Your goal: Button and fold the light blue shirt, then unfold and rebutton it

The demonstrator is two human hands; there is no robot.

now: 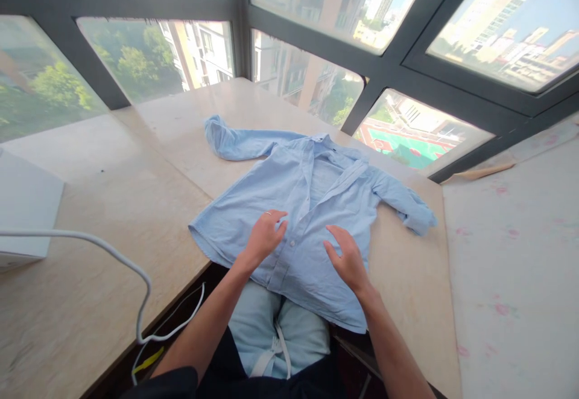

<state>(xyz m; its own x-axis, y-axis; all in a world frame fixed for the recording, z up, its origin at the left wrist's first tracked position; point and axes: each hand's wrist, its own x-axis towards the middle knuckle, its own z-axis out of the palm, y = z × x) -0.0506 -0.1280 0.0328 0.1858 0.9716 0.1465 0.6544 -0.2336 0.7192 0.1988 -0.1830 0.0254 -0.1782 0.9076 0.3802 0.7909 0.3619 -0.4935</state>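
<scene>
Home, by the look of it: window corner of an upper-floor flat. Evidence: floral wallpaper [502,308] at right, stone-look bench [411,290] below dark window frames [241,31], light-blue shirt [266,188] spread on it. Outside, seen from above: treetops [63,88], sports court [407,144], tower blocks [486,19].

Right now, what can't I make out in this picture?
Head view throughout:
- Light-blue button-up fabric shirt: underside, hidden by its upper side.
- Bare left hand and bare right hand: palms, hidden by their backs.
- Boxy white object: cut off by left edge.
- Slim yellow item: too small to identify.
</scene>
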